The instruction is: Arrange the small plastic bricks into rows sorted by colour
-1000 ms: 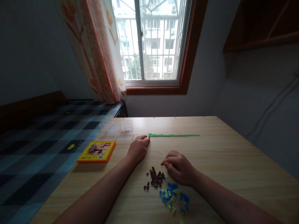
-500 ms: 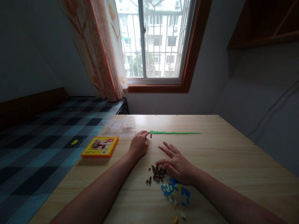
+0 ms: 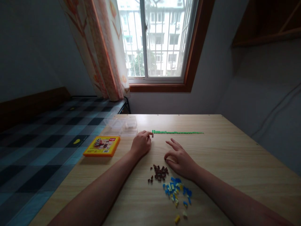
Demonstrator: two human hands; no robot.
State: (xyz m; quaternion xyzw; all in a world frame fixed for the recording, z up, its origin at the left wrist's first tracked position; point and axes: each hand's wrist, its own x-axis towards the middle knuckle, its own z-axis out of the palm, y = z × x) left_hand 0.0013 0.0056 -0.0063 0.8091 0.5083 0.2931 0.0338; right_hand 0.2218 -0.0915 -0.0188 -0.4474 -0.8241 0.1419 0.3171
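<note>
A long row of small green bricks (image 3: 178,132) stands in a line across the wooden table (image 3: 223,157). At its left end stands a single brown brick (image 3: 152,135). My left hand (image 3: 141,145) rests on the table with its fingers curled and its fingertip touching that brown brick. My right hand (image 3: 180,160) lies beside a heap of brown bricks (image 3: 159,173), thumb and forefinger pinched together over a piece too small to make out, the other fingers spread. A heap of blue and yellow bricks (image 3: 176,191) lies nearer to me.
An orange-yellow box (image 3: 102,146) lies at the table's left edge, with clear plastic trays (image 3: 121,126) behind it. A checked bed (image 3: 35,141) is on the left. A window and a curtain (image 3: 103,50) are behind the table.
A brown brick now stands at the left end of the green row, where my left fingertip was. My right hand spread over the brown heap, then pinched thumb and forefinger and lifted slightly.
</note>
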